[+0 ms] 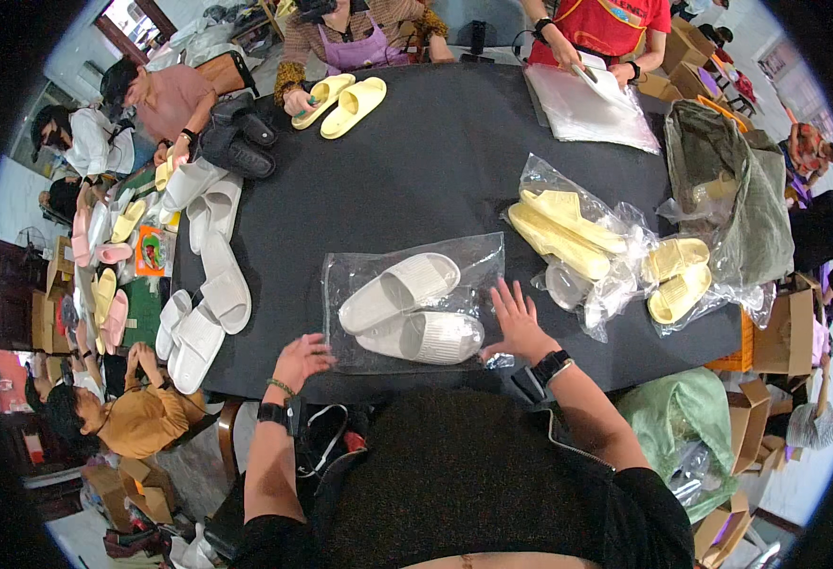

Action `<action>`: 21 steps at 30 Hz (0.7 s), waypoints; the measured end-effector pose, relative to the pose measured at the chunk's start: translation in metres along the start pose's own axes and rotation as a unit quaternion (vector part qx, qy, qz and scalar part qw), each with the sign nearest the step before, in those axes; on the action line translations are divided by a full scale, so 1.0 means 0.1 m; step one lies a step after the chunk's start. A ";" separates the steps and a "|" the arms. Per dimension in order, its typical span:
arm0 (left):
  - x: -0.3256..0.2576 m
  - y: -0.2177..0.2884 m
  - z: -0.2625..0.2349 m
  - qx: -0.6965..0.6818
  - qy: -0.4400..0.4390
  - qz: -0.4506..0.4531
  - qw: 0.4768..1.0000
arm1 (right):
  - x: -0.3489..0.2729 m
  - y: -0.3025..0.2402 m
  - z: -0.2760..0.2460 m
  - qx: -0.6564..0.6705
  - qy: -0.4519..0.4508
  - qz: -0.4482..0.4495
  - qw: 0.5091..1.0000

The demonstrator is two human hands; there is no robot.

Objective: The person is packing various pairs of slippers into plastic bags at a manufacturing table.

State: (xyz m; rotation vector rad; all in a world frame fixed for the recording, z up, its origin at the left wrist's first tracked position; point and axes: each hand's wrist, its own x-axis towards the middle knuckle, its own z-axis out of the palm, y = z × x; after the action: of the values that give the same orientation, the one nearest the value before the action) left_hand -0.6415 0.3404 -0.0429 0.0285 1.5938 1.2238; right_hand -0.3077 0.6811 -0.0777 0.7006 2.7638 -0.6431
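Note:
A pair of light grey slide slippers (400, 294) lies in a clear plastic bag (481, 254) flat on the black-covered table (378, 190), right in front of me. My left hand (302, 361) is at the bag's lower left corner, fingers stretched out, holding nothing. At the bag's right edge, my right hand (519, 322) is spread wide, its heel near the lower right corner. Whether either hand touches the plastic I cannot tell. Both slippers rest side by side, one a little above the other, toes pointing right.
Bagged yellow slippers (568, 235) pile up on the right, beside an olive sack (753, 180). Loose grey slippers (225, 280) line the left edge. Across the table, a co-worker's hand (298, 101) touches yellow slippers (353, 107); another person handles clear bags (592, 109). A green sack (677, 417) stands right of me.

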 end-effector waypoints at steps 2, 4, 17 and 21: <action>0.32 -0.29 -0.41 0.080 0.069 0.048 0.993 | 0.12 -0.16 -0.19 -0.022 -0.010 -0.027 0.999; 0.51 -0.23 -0.32 0.255 0.070 0.120 0.957 | 0.21 -0.08 -0.17 -0.062 -0.031 -0.033 0.997; 0.76 0.60 0.58 0.666 -0.158 0.459 0.567 | 0.32 0.08 -0.01 -0.102 -0.116 0.012 0.988; 0.98 0.57 0.81 0.693 -0.153 0.406 0.576 | 0.34 0.05 -0.03 -0.124 -0.136 0.037 0.982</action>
State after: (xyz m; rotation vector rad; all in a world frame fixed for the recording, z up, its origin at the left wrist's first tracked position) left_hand -0.6540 0.4775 -0.0639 2.0442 1.8348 0.1343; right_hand -0.3351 0.7000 -0.0874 0.6053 2.4936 -0.3401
